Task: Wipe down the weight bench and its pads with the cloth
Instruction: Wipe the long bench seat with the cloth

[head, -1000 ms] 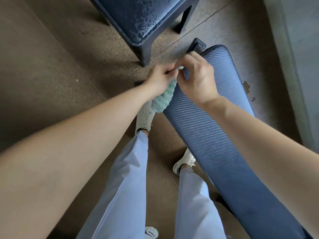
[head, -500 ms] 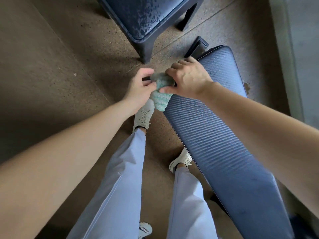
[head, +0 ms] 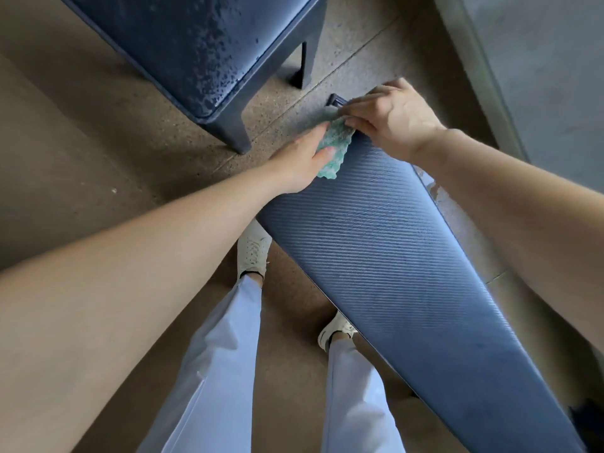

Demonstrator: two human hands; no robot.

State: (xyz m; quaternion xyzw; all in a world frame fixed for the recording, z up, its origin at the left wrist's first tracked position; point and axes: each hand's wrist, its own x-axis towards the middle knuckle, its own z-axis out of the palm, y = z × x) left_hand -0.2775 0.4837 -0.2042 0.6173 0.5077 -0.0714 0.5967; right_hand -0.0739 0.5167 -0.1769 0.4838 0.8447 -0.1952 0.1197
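Right hand (head: 392, 120) curls its fingers and pinches the 12 o'clock edge of the cloth (head: 335, 147). Left hand (head: 302, 160) reaches in from 8 o'clock with fingers straight and thumb flat on the cloth. One cloth lies on the 11 o'clock end of the one pad (head: 392, 273). One stool (head: 196, 50) stands at 11 o'clock.

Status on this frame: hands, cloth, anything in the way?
Left hand pressing the cloth, right hand pinching its far edge. Cloth at the bench pad far end. Nothing blocking; dark stool stands apart.
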